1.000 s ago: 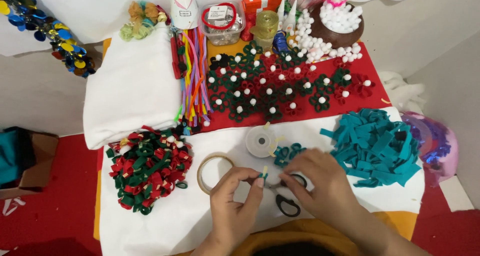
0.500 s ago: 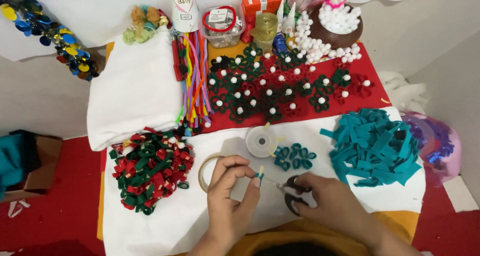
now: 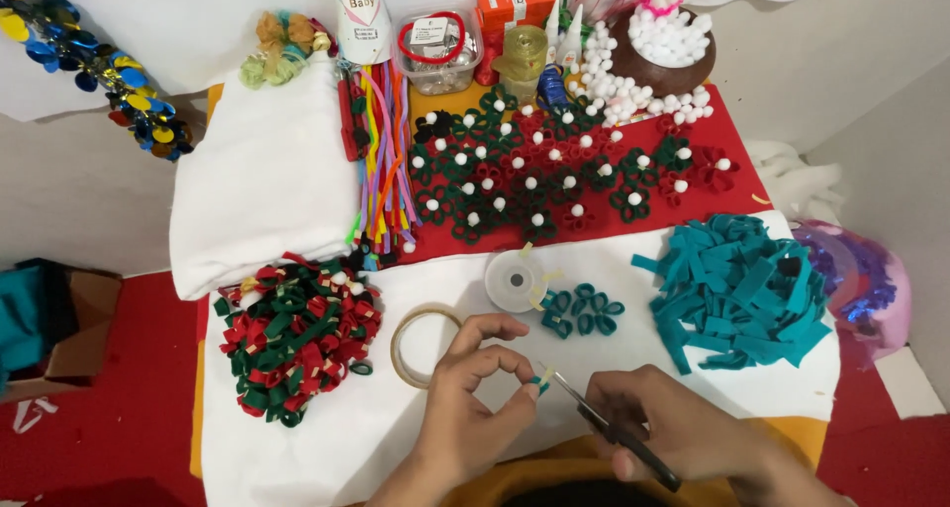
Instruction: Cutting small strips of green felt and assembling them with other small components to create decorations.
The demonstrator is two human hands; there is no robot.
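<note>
My left hand (image 3: 463,408) pinches a small teal felt loop (image 3: 539,381) between thumb and fingers, low in the middle of the view. My right hand (image 3: 688,436) grips black-handled scissors (image 3: 616,431). Their blades point left, with the tips right at the loop. Just beyond the hands lie a few finished teal loops (image 3: 582,309), a clear tape spool (image 3: 515,279) and a ring of tape (image 3: 421,344). A heap of teal felt strips (image 3: 737,289) sits to the right on the white cloth (image 3: 327,448).
A pile of red and green loops (image 3: 297,334) lies at left. Behind are felt flowers with white centres (image 3: 554,171) on red cloth, pipe cleaners (image 3: 381,161), folded white fabric (image 3: 262,171), a bowl of white pompoms (image 3: 663,42), a plastic tub (image 3: 435,47) and a cardboard box (image 3: 64,319).
My right hand took up the scissors from the cloth and brought their tips to the teal loop. My left hand lifted the loop slightly and kept hold of it.
</note>
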